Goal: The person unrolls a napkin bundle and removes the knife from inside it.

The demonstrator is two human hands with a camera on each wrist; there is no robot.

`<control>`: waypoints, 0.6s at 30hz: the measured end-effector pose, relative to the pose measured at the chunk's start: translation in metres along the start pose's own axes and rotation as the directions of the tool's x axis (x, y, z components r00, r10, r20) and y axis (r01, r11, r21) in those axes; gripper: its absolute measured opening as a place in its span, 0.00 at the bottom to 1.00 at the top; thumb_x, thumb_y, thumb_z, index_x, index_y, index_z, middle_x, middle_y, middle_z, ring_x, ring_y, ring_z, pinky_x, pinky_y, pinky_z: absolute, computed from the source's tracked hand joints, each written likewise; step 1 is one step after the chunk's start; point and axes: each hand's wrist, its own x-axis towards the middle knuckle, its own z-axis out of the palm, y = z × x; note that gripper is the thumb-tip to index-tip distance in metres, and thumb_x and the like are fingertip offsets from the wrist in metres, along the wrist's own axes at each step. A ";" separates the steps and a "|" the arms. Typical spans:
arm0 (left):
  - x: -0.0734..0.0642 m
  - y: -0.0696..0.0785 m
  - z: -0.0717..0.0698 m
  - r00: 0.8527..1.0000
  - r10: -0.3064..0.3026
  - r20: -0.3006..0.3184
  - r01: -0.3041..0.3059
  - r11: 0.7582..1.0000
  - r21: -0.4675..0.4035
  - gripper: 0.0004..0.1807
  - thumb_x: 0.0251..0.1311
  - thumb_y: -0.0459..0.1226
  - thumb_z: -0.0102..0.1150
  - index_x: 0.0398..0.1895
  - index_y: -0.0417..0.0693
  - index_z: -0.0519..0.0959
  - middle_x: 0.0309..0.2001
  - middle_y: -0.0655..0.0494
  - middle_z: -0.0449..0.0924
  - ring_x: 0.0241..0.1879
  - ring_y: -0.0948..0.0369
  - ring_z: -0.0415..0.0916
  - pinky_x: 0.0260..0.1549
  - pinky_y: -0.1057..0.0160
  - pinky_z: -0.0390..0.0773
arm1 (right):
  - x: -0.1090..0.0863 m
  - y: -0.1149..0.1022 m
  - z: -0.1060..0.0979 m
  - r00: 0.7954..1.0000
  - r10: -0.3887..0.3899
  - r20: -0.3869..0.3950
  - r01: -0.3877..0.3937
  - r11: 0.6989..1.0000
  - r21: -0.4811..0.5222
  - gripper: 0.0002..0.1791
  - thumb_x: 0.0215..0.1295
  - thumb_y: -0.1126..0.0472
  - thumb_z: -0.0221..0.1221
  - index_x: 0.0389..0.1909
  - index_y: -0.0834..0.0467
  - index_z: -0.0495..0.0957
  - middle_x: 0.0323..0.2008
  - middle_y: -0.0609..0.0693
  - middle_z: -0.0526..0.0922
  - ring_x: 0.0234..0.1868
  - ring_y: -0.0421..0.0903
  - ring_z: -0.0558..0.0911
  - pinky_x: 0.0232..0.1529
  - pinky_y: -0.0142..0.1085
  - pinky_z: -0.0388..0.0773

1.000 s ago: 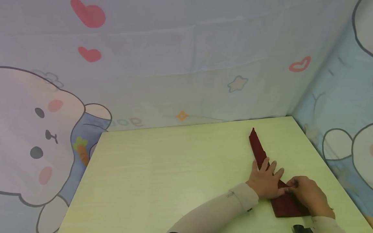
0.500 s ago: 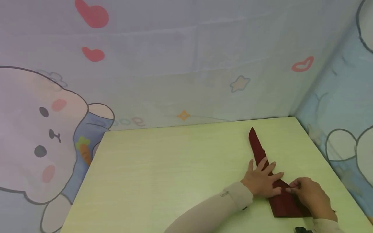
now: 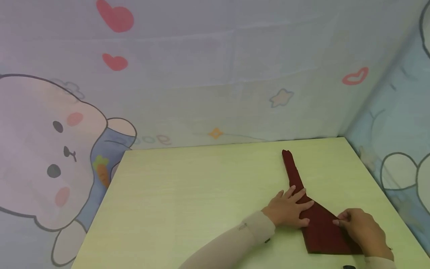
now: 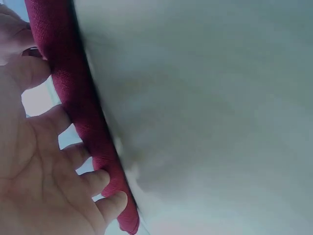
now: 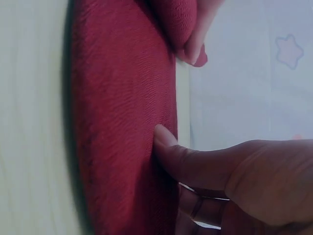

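Observation:
A dark red cloth (image 3: pixel 322 233) lies at the right of the table in the head view. Its far part is a narrow folded strip, and its near part spreads wide. Fingers fanned out, my left hand (image 3: pixel 288 210) rests on the cloth where the strip meets the wide part. In the left wrist view its fingertips touch the cloth's rolled-looking length (image 4: pixel 80 105). My right hand (image 3: pixel 364 228) pinches the slanting right edge of the wide part. The right wrist view has the thumb (image 5: pixel 168 139) on top of the cloth, other fingers partly hidden behind the edge.
The pale yellow table (image 3: pixel 201 194) extends left of the cloth. A printed fabric backdrop (image 3: pixel 188 74) rises behind the table and along its right side. A small black object (image 3: pixel 349 266) shows at the bottom edge, partly cut off, near the right sleeve.
My left hand has shifted left across the cloth, fingers spread. More of the wide part now shows between the hands, and the strip's far end has swung left. The right hand keeps its pinch.

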 end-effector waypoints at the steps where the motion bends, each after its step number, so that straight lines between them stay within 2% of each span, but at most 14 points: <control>1: -0.001 -0.002 0.002 1.000 0.005 -0.003 -0.005 1.000 -0.011 0.33 0.71 0.70 0.31 0.77 0.91 0.40 0.81 0.77 0.31 0.81 0.64 0.30 0.76 0.60 0.51 | 0.000 0.000 -0.001 1.000 -0.002 -0.003 0.002 1.000 -0.004 0.17 0.60 0.49 0.71 0.37 0.60 0.84 0.33 0.53 0.85 0.35 0.51 0.83 0.32 0.52 0.77; 5: 0.000 -0.006 0.004 0.999 0.025 -0.024 -0.026 0.999 -0.028 0.33 0.72 0.69 0.31 0.77 0.89 0.40 0.81 0.75 0.31 0.81 0.63 0.31 0.75 0.61 0.52 | 0.002 0.000 -0.002 1.000 -0.022 -0.019 0.022 1.000 -0.011 0.17 0.60 0.50 0.72 0.37 0.60 0.84 0.31 0.52 0.84 0.34 0.50 0.82 0.31 0.51 0.77; 10: -0.002 -0.005 0.000 0.999 0.033 -0.016 -0.033 0.999 -0.028 0.32 0.72 0.68 0.32 0.78 0.88 0.43 0.82 0.74 0.33 0.82 0.62 0.32 0.75 0.62 0.52 | 0.004 0.000 0.000 0.999 -0.038 -0.038 0.038 0.999 0.013 0.17 0.60 0.49 0.71 0.35 0.59 0.84 0.29 0.49 0.83 0.32 0.48 0.80 0.30 0.49 0.76; 14: -0.001 -0.004 -0.002 0.999 0.041 -0.030 -0.041 0.999 0.017 0.32 0.72 0.68 0.33 0.78 0.86 0.47 0.82 0.72 0.36 0.82 0.61 0.30 0.76 0.62 0.51 | 0.004 -0.001 0.002 0.998 -0.045 -0.051 0.046 0.999 0.018 0.16 0.61 0.48 0.71 0.34 0.58 0.84 0.29 0.49 0.83 0.32 0.47 0.80 0.30 0.48 0.76; 18: 0.003 0.002 -0.005 0.997 0.049 -0.064 -0.045 0.997 0.060 0.32 0.72 0.68 0.33 0.77 0.82 0.56 0.81 0.70 0.42 0.82 0.61 0.33 0.76 0.60 0.49 | 0.005 -0.003 0.004 0.997 -0.044 -0.061 0.045 0.999 0.020 0.17 0.60 0.47 0.71 0.33 0.58 0.83 0.29 0.49 0.83 0.31 0.47 0.79 0.29 0.46 0.74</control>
